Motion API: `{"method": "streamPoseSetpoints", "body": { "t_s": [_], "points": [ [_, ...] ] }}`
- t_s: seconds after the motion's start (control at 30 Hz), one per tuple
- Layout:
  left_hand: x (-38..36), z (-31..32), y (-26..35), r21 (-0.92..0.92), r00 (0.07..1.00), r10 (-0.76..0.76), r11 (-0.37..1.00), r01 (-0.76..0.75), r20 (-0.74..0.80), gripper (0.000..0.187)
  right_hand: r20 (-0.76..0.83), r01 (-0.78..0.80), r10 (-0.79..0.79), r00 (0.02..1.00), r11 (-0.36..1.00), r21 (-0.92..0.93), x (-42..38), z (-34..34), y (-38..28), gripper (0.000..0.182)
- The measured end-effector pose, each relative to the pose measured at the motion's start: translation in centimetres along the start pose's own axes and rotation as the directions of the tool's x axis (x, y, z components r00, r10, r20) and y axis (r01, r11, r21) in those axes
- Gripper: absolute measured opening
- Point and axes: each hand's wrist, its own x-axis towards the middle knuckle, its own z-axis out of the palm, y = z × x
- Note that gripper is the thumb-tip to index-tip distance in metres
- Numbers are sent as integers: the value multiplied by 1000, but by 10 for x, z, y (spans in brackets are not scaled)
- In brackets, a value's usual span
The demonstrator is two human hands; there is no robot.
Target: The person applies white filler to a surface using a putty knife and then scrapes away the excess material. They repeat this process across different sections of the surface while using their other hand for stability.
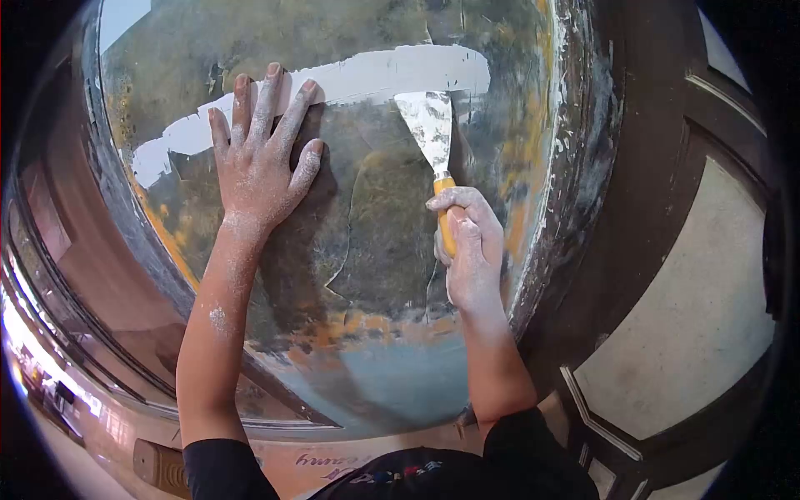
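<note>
My right hand (471,242) grips the yellow handle of a putty knife (431,129). Its wide metal blade, smeared with white and grey, points up, with the edge at the lower side of a white filler band (375,75). That band runs in an arc across a mottled green-grey wall panel (375,208). My left hand (260,158) lies flat with fingers spread, the fingertips over the white band and the palm below it. White dust coats both hands, and a white smudge marks my left forearm.
A dark wooden frame with pale panels (683,308) stands at the right. The panel's right edge (575,167) is rough with flaking paint. Brown framing (92,250) borders the left side. Low at the left is a brown object (162,468) on the floor.
</note>
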Motion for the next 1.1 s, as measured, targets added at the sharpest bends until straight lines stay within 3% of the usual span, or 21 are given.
{"method": "streamPoseSetpoints", "body": {
  "t_s": [0.1,0.23,0.3,0.33,0.43,0.67,0.77,1.1],
  "points": [
    [-1,-2,2,10,1000,-18,1000,18,16,61,0,30,-30,1000,997,64,-2,-2,4,26],
    [-2,-1,2,12,1000,-8,1000,8,15,61,-9,24,-24,1000,1000,-8,5,-3,6,25],
    [-2,-1,2,40,999,-18,999,17,32,61,14,127,-126,992,988,-83,6,-1,1,25],
    [-1,-2,2,43,999,-21,999,20,31,61,6,-24,24,1000,999,-30,-2,-5,2,24],
    [-2,-2,3,27,999,-33,999,32,42,61,19,52,-50,999,995,-86,3,-4,-1,25],
    [-3,-1,3,3,1000,-28,1000,28,14,61,-18,-28,29,999,999,32,-3,-9,1,26],
    [-4,0,3,3,999,-27,1000,27,23,60,-22,28,-29,999,1000,-10,7,-7,5,26],
    [-8,0,7,5,999,-43,999,43,31,62,-63,-14,14,998,1000,6,9,-16,-1,24]
  ]
}}
